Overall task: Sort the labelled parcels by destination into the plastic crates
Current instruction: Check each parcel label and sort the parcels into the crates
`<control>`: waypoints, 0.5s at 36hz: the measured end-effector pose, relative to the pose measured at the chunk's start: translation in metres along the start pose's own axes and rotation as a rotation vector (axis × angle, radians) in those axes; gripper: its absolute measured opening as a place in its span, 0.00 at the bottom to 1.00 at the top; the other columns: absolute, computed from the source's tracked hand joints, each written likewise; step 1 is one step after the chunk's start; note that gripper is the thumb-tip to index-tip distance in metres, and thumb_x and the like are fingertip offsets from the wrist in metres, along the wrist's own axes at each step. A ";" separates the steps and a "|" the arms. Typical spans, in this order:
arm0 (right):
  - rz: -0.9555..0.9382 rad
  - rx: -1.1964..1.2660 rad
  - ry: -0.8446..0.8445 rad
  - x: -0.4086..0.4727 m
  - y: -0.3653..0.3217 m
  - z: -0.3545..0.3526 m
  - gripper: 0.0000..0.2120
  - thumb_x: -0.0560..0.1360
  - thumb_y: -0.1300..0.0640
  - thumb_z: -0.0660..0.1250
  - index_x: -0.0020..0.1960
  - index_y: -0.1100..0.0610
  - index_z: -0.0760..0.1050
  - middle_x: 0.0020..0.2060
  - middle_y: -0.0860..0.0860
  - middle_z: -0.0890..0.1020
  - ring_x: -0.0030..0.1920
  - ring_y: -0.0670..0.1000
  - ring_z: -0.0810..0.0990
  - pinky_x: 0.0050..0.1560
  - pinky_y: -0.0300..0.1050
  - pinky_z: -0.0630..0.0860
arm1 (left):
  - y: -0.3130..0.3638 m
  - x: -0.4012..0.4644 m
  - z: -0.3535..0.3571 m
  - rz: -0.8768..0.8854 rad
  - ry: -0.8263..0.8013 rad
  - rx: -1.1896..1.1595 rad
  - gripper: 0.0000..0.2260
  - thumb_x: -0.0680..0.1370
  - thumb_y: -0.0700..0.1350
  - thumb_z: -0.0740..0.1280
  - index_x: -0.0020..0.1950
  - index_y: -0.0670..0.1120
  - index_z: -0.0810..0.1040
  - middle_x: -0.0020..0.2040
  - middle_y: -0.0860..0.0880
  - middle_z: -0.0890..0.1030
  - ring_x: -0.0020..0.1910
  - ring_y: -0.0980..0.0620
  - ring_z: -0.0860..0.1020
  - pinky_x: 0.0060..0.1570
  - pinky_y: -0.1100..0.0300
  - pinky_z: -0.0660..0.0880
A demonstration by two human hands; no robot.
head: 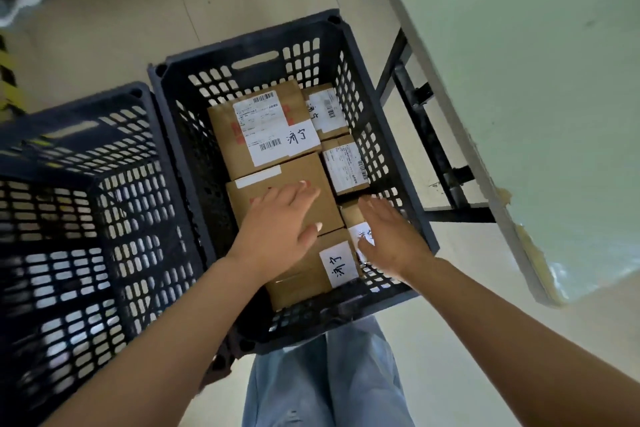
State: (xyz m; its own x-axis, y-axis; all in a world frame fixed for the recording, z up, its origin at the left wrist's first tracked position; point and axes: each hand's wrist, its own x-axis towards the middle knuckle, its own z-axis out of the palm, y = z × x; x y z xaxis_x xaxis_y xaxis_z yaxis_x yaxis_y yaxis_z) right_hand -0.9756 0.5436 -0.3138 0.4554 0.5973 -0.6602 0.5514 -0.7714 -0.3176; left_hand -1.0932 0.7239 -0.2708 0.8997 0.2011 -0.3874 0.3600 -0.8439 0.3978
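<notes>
Parcels [277, 135] lying packed inside right crate [346, 42]; left crate [86, 163] standing beside it, touching; worktop [519, 97] extending right of both; both crates sitting on floor [104, 10].

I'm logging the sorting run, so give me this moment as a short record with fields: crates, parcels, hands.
crates: two dark crates on the floor; middle crate holds parcels, left crate contents unclear
parcels: several brown boxes; top box bears a handwritten label
left hand: open, flat on middle box
right hand: open, over small box
table: right of the crates
</notes>
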 end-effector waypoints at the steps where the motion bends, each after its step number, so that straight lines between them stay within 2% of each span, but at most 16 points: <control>1: -0.003 0.013 0.024 -0.013 -0.004 -0.008 0.32 0.80 0.49 0.59 0.79 0.52 0.47 0.79 0.50 0.49 0.78 0.50 0.46 0.76 0.47 0.49 | 0.004 -0.005 -0.012 0.020 0.013 0.006 0.26 0.81 0.56 0.58 0.78 0.51 0.58 0.77 0.50 0.60 0.73 0.49 0.61 0.72 0.51 0.55; 4: -0.022 0.038 0.098 -0.056 -0.020 -0.036 0.32 0.80 0.49 0.61 0.79 0.50 0.50 0.78 0.49 0.52 0.78 0.50 0.49 0.75 0.44 0.52 | 0.017 -0.021 -0.051 0.088 0.065 0.033 0.25 0.81 0.55 0.59 0.76 0.49 0.62 0.76 0.48 0.64 0.73 0.47 0.62 0.72 0.51 0.57; 10: -0.081 0.059 0.234 -0.147 -0.053 -0.103 0.32 0.81 0.48 0.59 0.79 0.48 0.48 0.79 0.48 0.50 0.78 0.48 0.46 0.76 0.43 0.48 | 0.064 -0.053 -0.144 0.253 0.203 0.103 0.25 0.80 0.54 0.62 0.75 0.48 0.65 0.73 0.48 0.69 0.72 0.48 0.65 0.72 0.50 0.60; 12: -0.104 0.050 0.248 -0.166 -0.059 -0.122 0.31 0.81 0.47 0.58 0.79 0.47 0.46 0.79 0.47 0.48 0.78 0.47 0.45 0.74 0.40 0.45 | 0.077 -0.058 -0.165 0.288 0.258 0.112 0.24 0.79 0.54 0.63 0.73 0.47 0.67 0.71 0.47 0.71 0.70 0.47 0.68 0.70 0.49 0.61; 18: -0.129 -0.002 0.481 -0.262 -0.075 -0.203 0.32 0.81 0.47 0.58 0.79 0.48 0.47 0.79 0.49 0.48 0.78 0.47 0.44 0.73 0.38 0.44 | 0.154 -0.086 -0.251 0.489 0.334 0.182 0.26 0.77 0.55 0.59 0.73 0.45 0.68 0.70 0.46 0.72 0.69 0.45 0.70 0.68 0.48 0.65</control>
State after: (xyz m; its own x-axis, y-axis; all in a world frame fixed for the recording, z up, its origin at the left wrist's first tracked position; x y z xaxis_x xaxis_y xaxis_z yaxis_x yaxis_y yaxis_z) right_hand -0.9945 0.4894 0.0208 0.6537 0.7221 -0.2265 0.6260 -0.6841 -0.3744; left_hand -1.0527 0.7014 0.0324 0.9891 -0.1108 0.0971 -0.1355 -0.9432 0.3035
